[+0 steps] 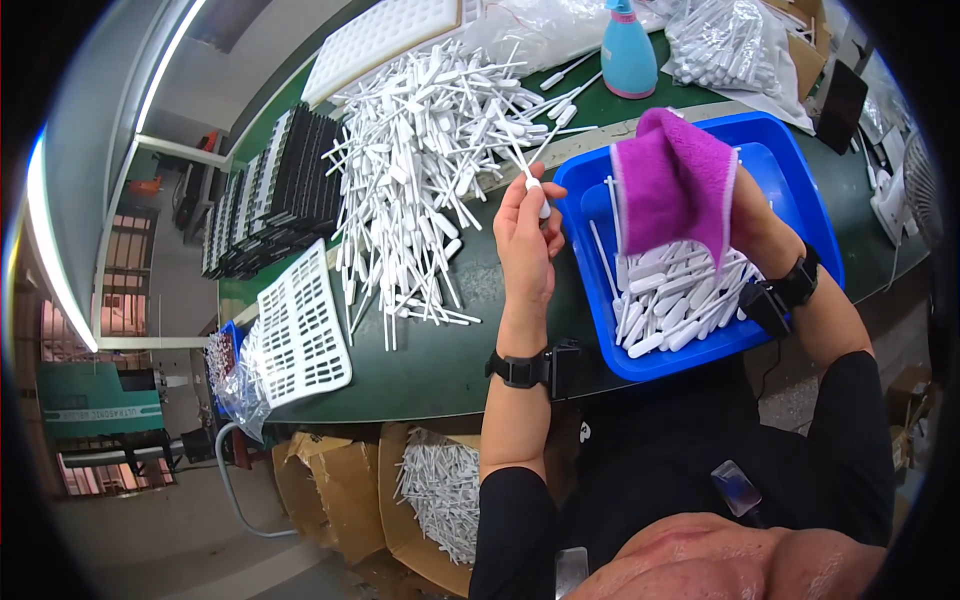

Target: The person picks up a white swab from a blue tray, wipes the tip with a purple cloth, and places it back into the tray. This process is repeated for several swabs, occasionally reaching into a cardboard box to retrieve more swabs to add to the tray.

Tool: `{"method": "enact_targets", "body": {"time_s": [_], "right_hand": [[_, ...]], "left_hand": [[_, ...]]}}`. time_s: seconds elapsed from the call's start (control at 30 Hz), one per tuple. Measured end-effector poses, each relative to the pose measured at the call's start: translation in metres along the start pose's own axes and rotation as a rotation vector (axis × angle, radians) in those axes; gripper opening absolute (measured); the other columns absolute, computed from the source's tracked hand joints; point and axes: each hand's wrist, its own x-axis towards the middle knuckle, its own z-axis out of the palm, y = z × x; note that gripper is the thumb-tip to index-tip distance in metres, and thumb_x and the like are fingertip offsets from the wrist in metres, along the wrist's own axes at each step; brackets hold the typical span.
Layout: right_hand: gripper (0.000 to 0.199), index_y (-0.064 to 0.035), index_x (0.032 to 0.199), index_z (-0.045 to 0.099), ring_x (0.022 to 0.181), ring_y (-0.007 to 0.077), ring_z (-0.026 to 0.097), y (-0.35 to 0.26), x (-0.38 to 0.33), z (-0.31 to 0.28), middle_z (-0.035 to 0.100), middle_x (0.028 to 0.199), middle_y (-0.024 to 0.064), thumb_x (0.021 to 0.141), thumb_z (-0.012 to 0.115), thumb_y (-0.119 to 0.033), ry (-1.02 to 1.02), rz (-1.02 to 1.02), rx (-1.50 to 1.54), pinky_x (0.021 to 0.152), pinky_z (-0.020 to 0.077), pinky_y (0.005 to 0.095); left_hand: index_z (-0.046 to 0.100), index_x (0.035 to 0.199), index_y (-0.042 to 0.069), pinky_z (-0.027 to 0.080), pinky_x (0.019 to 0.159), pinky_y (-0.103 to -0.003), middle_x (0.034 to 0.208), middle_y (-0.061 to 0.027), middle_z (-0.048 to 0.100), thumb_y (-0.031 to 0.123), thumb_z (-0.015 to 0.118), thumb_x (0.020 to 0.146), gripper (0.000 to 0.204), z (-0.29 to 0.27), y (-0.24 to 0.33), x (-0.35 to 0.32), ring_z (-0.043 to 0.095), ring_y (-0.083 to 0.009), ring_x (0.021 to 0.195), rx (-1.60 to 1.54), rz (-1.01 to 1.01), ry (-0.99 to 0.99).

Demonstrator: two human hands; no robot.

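My left hand (526,235) is closed around a white plastic stick (533,185) with a thick rounded end, its thin shaft pointing up and away. In my right hand (757,222) a purple cloth (668,180) with a pale edge hangs over the blue tray (825,215); the cloth hides part of the fingers. Inside the tray, below the cloth, lies a heap of similar white sticks (675,300). To the left of my left hand a large loose pile of white sticks (420,150) spreads over the green table (430,375).
Stacked black trays (280,180) and a white slotted plastic rack (305,325) stand at the left. A blue spray bottle (628,60) and bagged white pieces (728,50) are at the back. Below the table edge, a cardboard box (395,500) holds more sticks. A fan (918,180) is far right.
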Motion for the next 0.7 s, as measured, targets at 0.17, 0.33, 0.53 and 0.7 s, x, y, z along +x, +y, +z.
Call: {"method": "enact_targets", "body": {"time_s": [0.17, 0.33, 0.53, 0.7], "right_hand": [[0.041, -0.0027, 0.127, 0.049, 0.098, 0.0156, 0.06, 0.013, -0.004, -0.007, 0.059, 0.113, 0.0063, 0.098, 0.047, -0.032, 0.129, -0.051, -0.412, 0.083, 0.0504, 0.0278], [0.027, -0.0057, 0.105, 0.058, 0.082, 0.0101, 0.059, 0.038, -0.011, 0.028, 0.062, 0.094, 0.0016, 0.096, 0.049, -0.03, 0.204, -0.452, -0.193, 0.066, 0.0485, 0.026], [0.033, -0.0057, 0.098, 0.059, 0.067, 0.0096, 0.06, 0.009, 0.015, -0.035, 0.062, 0.076, 0.0027, 0.096, 0.047, -0.036, -0.407, -0.154, 0.414, 0.054, 0.0477, 0.0238], [0.034, -0.007, 0.091, 0.057, 0.04, 0.0176, 0.055, 0.009, -0.018, 0.018, 0.061, 0.065, 0.0072, 0.095, 0.045, -0.039, 0.043, 0.033, 0.042, 0.033, 0.0407, 0.0253]], "left_hand": [[0.051, 0.109, 0.0, 0.031, 0.042, -0.018, 0.086, -0.0051, 0.063, 0.011, 0.05, 0.094, 0.019, 0.051, -0.007, -0.02, 0.042, -0.0036, 0.052, 0.143, 0.06, -0.111], [0.048, 0.106, 0.003, 0.032, 0.044, -0.017, 0.079, -0.0046, 0.061, 0.015, 0.051, 0.096, 0.016, 0.088, -0.032, -0.053, 0.046, -0.0059, 0.052, 1.281, 0.616, -0.188], [0.053, 0.1, 0.005, 0.028, 0.039, -0.017, 0.072, -0.0015, 0.057, 0.016, 0.056, 0.094, 0.013, 0.109, -0.025, -0.068, 0.043, -0.0043, 0.048, 0.077, -0.346, -0.326], [0.056, 0.099, 0.003, 0.027, 0.038, -0.017, 0.078, -0.005, 0.061, 0.015, 0.057, 0.093, 0.013, 0.091, -0.017, -0.052, 0.046, -0.0064, 0.048, -0.099, -0.435, -0.233]]}}
